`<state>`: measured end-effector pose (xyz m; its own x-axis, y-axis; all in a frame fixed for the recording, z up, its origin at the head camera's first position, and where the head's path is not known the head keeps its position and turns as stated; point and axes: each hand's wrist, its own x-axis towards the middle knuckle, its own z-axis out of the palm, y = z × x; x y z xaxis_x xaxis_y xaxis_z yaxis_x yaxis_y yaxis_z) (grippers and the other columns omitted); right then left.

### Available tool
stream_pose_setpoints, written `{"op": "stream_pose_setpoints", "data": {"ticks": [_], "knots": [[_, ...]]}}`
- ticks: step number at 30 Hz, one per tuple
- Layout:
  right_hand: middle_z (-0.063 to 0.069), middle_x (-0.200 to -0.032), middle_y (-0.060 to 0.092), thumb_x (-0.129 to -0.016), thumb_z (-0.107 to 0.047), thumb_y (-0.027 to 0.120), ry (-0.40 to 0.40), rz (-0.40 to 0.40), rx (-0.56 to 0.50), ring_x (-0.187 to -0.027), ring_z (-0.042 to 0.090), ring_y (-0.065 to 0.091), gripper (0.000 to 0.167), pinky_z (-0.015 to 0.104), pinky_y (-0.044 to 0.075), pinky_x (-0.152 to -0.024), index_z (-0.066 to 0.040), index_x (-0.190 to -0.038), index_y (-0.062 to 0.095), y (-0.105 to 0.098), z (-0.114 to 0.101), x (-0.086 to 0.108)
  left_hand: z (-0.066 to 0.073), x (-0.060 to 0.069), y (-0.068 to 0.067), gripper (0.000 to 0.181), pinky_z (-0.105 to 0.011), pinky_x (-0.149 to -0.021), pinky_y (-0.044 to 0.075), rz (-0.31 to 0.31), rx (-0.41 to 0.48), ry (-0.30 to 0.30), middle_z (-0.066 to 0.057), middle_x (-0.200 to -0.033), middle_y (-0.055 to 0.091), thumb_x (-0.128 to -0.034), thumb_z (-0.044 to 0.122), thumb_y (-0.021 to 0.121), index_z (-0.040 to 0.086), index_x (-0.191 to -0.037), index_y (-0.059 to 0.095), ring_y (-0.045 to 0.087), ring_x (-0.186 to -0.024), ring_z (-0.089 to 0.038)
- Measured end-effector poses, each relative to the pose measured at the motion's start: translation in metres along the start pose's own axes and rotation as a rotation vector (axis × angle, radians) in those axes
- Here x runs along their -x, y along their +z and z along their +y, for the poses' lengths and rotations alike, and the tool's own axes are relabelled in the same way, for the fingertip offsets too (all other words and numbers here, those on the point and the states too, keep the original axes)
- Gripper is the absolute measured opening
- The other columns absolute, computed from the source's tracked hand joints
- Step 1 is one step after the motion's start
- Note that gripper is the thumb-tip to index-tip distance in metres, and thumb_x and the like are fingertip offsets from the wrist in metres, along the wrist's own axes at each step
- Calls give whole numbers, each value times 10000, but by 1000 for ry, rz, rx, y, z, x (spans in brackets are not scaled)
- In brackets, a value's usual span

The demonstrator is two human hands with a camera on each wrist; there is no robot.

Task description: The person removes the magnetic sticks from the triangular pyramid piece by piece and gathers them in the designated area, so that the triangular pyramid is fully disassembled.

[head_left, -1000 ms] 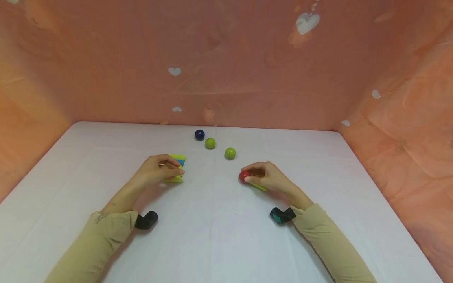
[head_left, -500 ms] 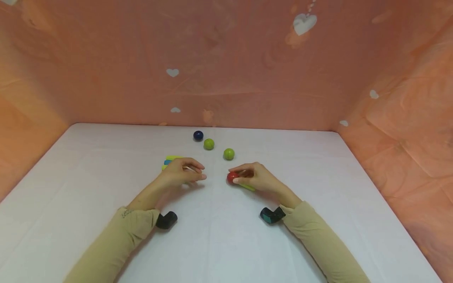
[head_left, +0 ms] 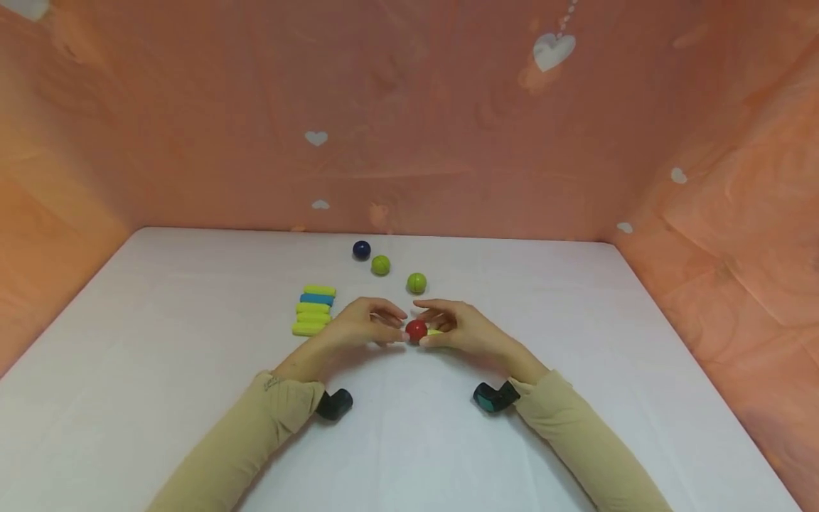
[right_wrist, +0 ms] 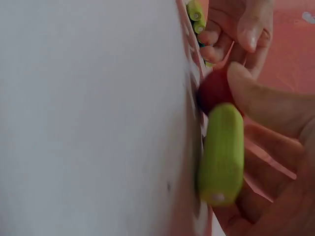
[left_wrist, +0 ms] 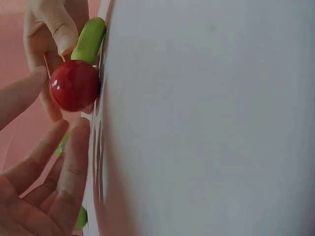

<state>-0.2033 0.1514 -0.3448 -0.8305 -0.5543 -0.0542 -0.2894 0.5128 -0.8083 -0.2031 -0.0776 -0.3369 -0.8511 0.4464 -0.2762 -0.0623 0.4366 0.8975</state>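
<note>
My right hand (head_left: 471, 331) holds a toy maraca (head_left: 416, 331) with a glossy red ball head and a ribbed green handle (right_wrist: 222, 155). Its thumb lies by the ball in the right wrist view, and the fingers reach along the far side. The maraca is at table height, head toward the left. My left hand (head_left: 363, 323) faces it with fingers spread and thumb tip beside the red ball; whether it touches cannot be told. In the left wrist view, the left fingers (left_wrist: 74, 167) extend below the ball, with nothing between them.
Left of the hands, several yellow-green handles and a blue handle (head_left: 316, 300) lie in a row. Behind the hands stand a navy ball (head_left: 361, 249) and two green balls, one of them the nearer green ball (head_left: 416, 283). An orange cloth (head_left: 409, 142) encloses the white table.
My left hand has left the row of handles and moved right to the red ball. The right hand has drifted left with the maraca. The row is now uncovered.
</note>
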Motion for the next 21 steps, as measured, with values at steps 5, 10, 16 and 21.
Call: {"op": "stream_pose_setpoints", "data": {"ticks": [5,10,16,21], "knots": [[129,-1209,652,-779,-150,796,15,16,25,-1006,225,653,585,335,525,-887,-43,-1307,566,-8,3,11,4,-6,8,400,-236,-660,491,-29,-77,7,-72,-1063,690,-790,189,777,58,-1146,648,592,-760,-126],[75,-1110,681,-779,-170,798,54,28,44,-973,176,638,464,304,518,-869,-54,-1202,646,-14,9,22,7,-10,14,375,-231,-671,489,-48,-104,27,-71,-1074,676,-792,167,771,70,-1137,662,571,-799,-143],[42,-1007,705,-800,-153,776,52,57,67,-906,124,619,262,241,507,-817,-77,-1045,725,-16,14,28,9,-12,19,289,-226,-680,490,-22,-109,-19,-42,-1054,660,-804,175,770,105,-1074,696,556,-857,-172],[48,-956,714,-788,-132,784,42,62,39,-834,84,598,228,197,494,-753,-68,-1004,746,-17,16,27,11,-11,22,276,-225,-698,499,4,-120,-52,-45,-1083,656,-815,160,757,114,-1079,695,565,-887,-176]]}}
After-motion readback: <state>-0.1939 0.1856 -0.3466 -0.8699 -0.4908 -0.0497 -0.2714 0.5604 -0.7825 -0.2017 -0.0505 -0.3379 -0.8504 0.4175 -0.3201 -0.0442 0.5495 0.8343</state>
